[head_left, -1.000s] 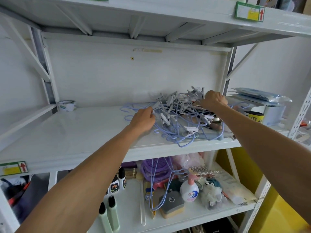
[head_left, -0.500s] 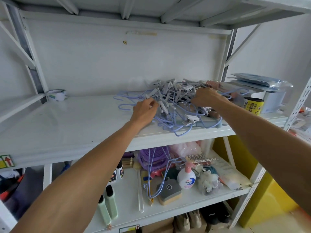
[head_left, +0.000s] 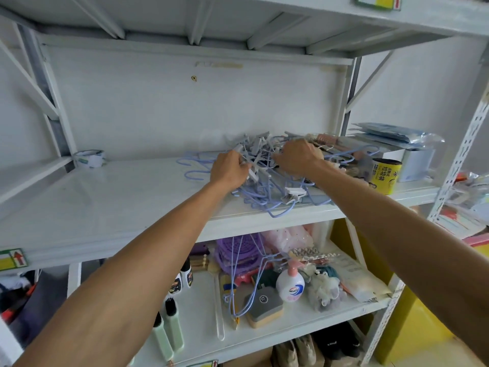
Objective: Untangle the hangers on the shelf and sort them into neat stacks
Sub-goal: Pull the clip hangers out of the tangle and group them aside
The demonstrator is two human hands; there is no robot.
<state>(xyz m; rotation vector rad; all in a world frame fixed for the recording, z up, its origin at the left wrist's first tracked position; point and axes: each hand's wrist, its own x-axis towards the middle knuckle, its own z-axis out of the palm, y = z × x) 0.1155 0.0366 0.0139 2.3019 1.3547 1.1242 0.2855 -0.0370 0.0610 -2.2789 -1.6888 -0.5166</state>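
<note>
Pale-blue wire, grey and white clips: the hangers (head_left: 267, 178) lie in one knotted heap on the right half of the white metal shelf (head_left: 105, 202), a few loops overhanging its front lip at 6 o'clock of the heap. Hooks trail out flat toward 9 o'clock. The left hand (head_left: 230, 169) sits at the heap's 9 o'clock edge, knuckles up, fingers curled in and gripping wire and a white clip. The right hand (head_left: 297, 157) is on the heap's top at about 1 o'clock, fingers bent down and closed on the hangers; its fingertips are hidden among them. The hands are near each other, not touching. A yellow can (head_left: 385, 176) stands at 3 o'clock of the heap, beside it. Plastic-wrapped packets (head_left: 397, 135) are stacked at 2 o'clock. A tape roll (head_left: 90, 158) sits far off at 9 o'clock, against the back corner. On the lower shelf (head_left: 201, 313), at 6 o'clock, are a soap bottle (head_left: 290, 286), a purple basket (head_left: 238, 250) and one more blue hanger (head_left: 234, 282), tilted.
</note>
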